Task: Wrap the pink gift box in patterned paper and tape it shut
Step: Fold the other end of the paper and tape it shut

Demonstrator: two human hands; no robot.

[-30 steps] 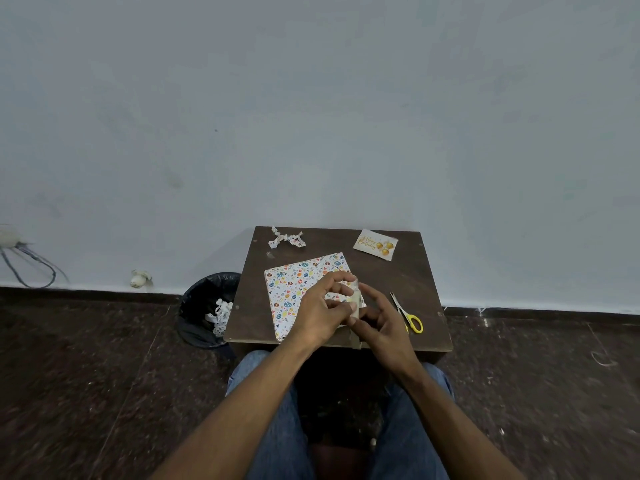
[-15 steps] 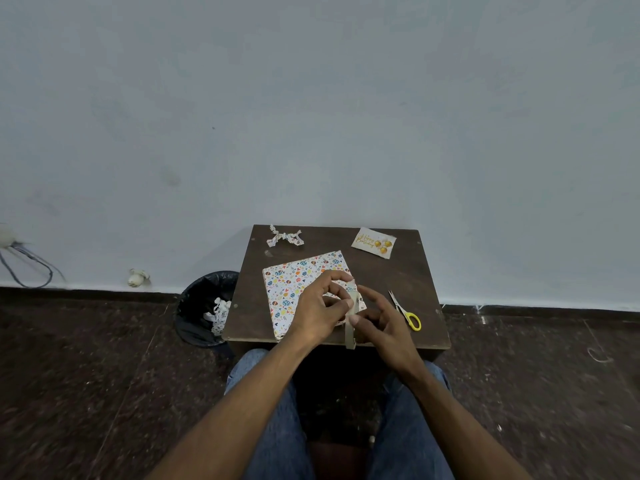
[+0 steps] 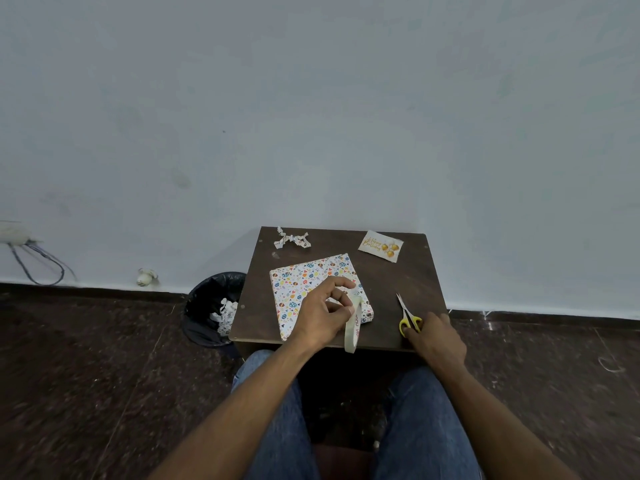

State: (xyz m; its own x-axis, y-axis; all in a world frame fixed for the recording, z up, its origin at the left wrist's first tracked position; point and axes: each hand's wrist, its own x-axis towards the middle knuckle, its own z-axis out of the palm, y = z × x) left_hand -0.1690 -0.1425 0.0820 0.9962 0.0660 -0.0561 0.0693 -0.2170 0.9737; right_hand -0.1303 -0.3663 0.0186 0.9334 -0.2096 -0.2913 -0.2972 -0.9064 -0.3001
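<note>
On the small table (image 3: 381, 282) the wrapped box (image 3: 304, 289) lies flat, the left hand (image 3: 322, 313) pinching a tape roll (image 3: 353, 323) over it and the right hand (image 3: 433, 337) apart, fingers on the scissors (image 3: 408, 315), so the dangling strip may stick to itself before cutting.

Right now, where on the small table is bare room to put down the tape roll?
Bare wood lies between the wrapped box and the scissors, below the birthday card; another patch lies between the paper bow and the card. The near edge is crowded: the left hand holds the tape roll there, and the right hand touches the scissors.
</note>
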